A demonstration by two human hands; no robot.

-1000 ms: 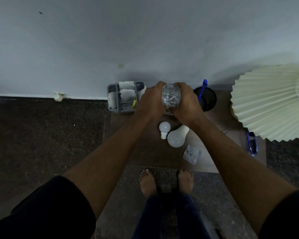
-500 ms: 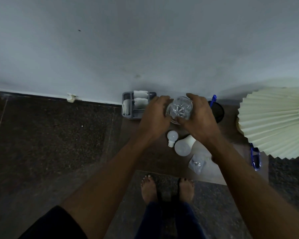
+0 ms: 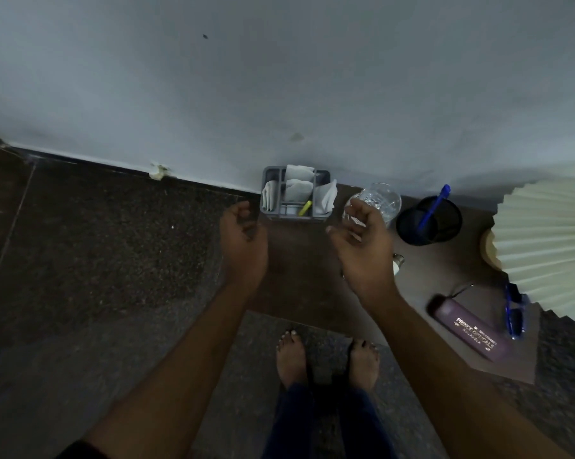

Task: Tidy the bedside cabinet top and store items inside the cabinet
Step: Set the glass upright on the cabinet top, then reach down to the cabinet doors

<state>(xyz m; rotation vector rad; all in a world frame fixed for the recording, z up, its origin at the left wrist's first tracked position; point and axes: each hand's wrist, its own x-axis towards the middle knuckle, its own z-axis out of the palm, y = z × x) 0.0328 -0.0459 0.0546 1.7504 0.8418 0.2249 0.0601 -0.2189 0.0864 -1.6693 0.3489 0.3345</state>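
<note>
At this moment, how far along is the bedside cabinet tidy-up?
Early. Nothing looks stored: the grey organiser, clear glass, black pen cup, purple spectacle case and blue glasses all sit on the cabinet top. The left hand and right hand hover empty, the right beside the glass. Clearing and storing remain.

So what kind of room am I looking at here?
Most likely a bedroom corner: a low brown cabinet top against a plain wall, carrying a pleated lamp shade, a spectacle case and a pen holder.
</note>
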